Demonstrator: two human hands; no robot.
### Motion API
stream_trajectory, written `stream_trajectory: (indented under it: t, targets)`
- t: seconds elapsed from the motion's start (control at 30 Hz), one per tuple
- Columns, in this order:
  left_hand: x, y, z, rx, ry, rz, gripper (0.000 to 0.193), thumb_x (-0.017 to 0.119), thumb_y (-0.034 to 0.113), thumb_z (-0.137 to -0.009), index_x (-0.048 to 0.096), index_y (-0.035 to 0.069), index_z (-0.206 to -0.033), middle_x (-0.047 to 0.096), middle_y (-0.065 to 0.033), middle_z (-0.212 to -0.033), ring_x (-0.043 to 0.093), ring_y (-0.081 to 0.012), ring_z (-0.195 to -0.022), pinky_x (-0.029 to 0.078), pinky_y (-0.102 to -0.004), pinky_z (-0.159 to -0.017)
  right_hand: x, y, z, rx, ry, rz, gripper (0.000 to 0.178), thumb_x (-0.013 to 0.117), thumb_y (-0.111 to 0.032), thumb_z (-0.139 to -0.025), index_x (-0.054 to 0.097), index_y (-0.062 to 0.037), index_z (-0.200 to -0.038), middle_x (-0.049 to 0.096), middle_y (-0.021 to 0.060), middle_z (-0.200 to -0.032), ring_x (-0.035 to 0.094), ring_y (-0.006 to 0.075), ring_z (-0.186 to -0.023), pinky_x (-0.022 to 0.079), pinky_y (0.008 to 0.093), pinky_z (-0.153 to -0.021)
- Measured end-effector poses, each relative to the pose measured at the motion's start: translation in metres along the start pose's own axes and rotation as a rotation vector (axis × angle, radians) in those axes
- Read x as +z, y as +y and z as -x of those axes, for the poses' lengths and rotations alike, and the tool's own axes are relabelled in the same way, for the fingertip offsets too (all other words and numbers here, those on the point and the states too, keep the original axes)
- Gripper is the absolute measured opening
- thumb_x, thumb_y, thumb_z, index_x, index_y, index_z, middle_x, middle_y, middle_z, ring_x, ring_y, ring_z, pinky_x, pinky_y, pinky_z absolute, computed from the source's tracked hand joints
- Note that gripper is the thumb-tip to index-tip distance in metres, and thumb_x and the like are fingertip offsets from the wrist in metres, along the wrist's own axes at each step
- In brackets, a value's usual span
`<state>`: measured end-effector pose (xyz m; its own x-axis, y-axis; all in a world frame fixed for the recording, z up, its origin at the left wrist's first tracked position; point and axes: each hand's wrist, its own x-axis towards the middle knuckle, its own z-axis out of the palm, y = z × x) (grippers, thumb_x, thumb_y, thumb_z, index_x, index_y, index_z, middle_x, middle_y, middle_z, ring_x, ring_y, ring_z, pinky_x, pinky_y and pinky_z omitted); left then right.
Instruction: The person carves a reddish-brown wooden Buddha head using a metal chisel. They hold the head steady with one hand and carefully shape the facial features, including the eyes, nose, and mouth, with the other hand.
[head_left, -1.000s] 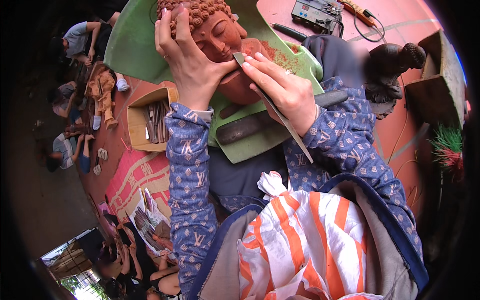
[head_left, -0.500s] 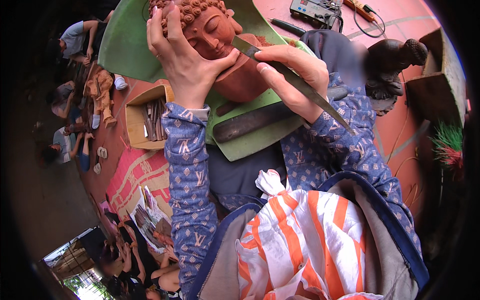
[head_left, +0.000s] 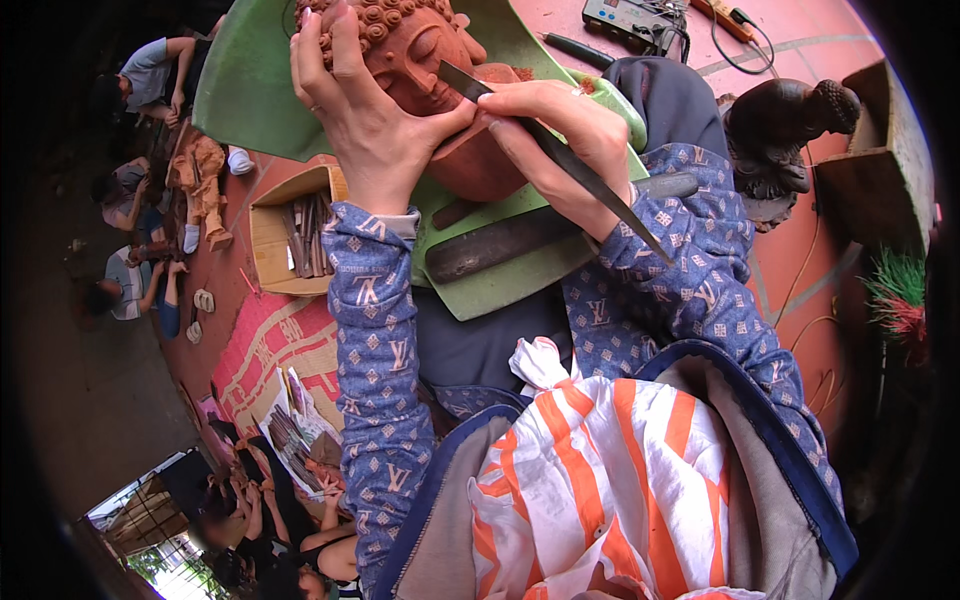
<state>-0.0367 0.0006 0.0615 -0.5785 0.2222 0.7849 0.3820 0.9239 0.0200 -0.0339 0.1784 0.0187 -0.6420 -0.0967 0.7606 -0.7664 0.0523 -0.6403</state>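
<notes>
A reddish-brown carved Buddha head [head_left: 408,68] with curled hair rests tilted on a green plastic piece [head_left: 250,95] over my lap. My left hand [head_left: 375,135] grips its left side, fingers up along the curls and thumb beside the chin. Between the thumb and fingers of my right hand [head_left: 575,125] is a long, flat, dark metal carving blade [head_left: 610,200]. Its slanted tip lies over the cheek next to the mouth; whether it touches cannot be made out. Below the bust, a dark club-shaped wooden stick [head_left: 500,243] lies across the green plastic.
At left, a cardboard box [head_left: 290,188] holds several carving tools. A dark carved figure [head_left: 775,135] and a wooden crate [head_left: 890,160] stand at right. An electric control box [head_left: 625,22] and a pen-shaped tool [head_left: 575,50] lie beyond. Other people sit at far left.
My right hand has shifted left with the carving blade, and the blade's tip has moved up and left over the cheek. My left hand keeps its grip on the Buddha head.
</notes>
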Motion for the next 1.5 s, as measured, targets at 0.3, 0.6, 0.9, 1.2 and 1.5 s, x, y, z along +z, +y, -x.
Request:
stream_trajectory:
  t: [0.3, 0.6, 0.9, 1.2, 1.5]
  targets:
    - [-0.0022, 0.0010, 0.0002, -0.030, -0.021, 0.019, 0.127, 0.096, 0.027, -0.049, 0.023, 0.015, -0.153, 0.024, -0.0195, -0.150, 0.029, -0.0402, -0.139, 0.034, -0.0494, -0.114, -0.0035, 0.0047, 0.0054, -0.034, 0.028, -0.026, 0.018, 0.072, 0.003, -0.077, 0.071, -0.0009, -0.094, 0.072, 0.0108, -0.088, 0.071, 0.0285, -0.085, 0.054, 0.0368, -0.079]
    - [-0.0006, 0.0011, -0.0007, -0.012, -0.007, 0.011, 0.128, 0.097, 0.034, -0.050, 0.023, 0.014, -0.153, 0.024, -0.0192, -0.150, 0.028, -0.0401, -0.140, 0.033, -0.0496, -0.114, -0.0015, 0.0017, -0.0014, -0.083, 0.019, 0.040, 0.019, 0.073, 0.003, -0.075, 0.071, -0.0027, -0.094, 0.072, 0.0087, -0.087, 0.070, 0.0283, -0.085, 0.054, 0.0358, -0.078]
    - [-0.0002, 0.0018, -0.0013, -0.022, -0.014, 0.023, 0.125, 0.095, 0.025, -0.051, 0.024, 0.014, -0.152, 0.025, -0.0196, -0.150, 0.029, -0.0407, -0.139, 0.033, -0.0493, -0.114, -0.0068, 0.0053, 0.0041, -0.097, 0.012, 0.054, 0.022, 0.072, 0.005, -0.074, 0.070, -0.0022, -0.094, 0.071, 0.0099, -0.089, 0.070, 0.0279, -0.085, 0.053, 0.0354, -0.080]
    - [0.0025, 0.0019, 0.0007, -0.006, 0.005, 0.018, 0.128, 0.097, 0.031, -0.049, 0.025, 0.012, -0.152, 0.025, -0.0205, -0.150, 0.030, -0.0413, -0.138, 0.033, -0.0504, -0.113, -0.0056, 0.0050, 0.0030, -0.117, -0.033, 0.095, 0.023, 0.073, 0.004, -0.074, 0.070, -0.0024, -0.096, 0.071, 0.0103, -0.091, 0.070, 0.0271, -0.086, 0.051, 0.0350, -0.081]
    - [0.0013, 0.0011, -0.0009, -0.011, 0.007, 0.022, 0.126, 0.096, 0.027, -0.049, 0.025, 0.012, -0.152, 0.025, -0.0203, -0.150, 0.029, -0.0408, -0.139, 0.033, -0.0497, -0.114, -0.0083, 0.0020, 0.0031, -0.125, -0.032, 0.091, 0.023, 0.072, 0.005, -0.074, 0.068, -0.0023, -0.096, 0.070, 0.0100, -0.089, 0.070, 0.0271, -0.087, 0.051, 0.0348, -0.081]
